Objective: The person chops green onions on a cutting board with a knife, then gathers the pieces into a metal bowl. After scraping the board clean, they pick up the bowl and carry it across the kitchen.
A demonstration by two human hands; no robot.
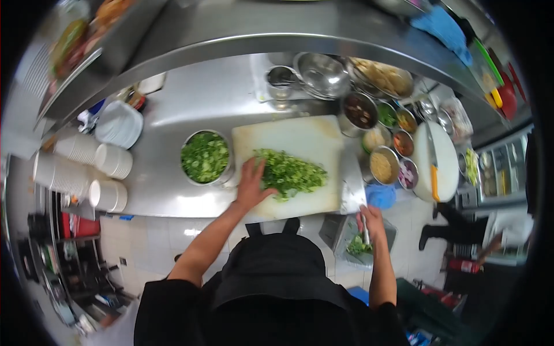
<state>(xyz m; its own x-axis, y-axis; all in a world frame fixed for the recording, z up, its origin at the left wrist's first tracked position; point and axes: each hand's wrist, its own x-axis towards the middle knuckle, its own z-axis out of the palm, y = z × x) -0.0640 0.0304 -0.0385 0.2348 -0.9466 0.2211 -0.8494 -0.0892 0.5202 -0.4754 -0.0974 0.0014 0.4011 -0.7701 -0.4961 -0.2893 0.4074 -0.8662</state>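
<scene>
Nearest us, our right hand point(370, 222) is closed round the cleaver point(351, 195), whose blade overhangs the surface point(167, 184) and could slip off. Farther out, our left hand point(251, 184) lies spread on the chopped greens point(291, 173) on the cutting board point(300, 135). A hasty sweep might scatter them short of the bowl point(205, 157).
</scene>
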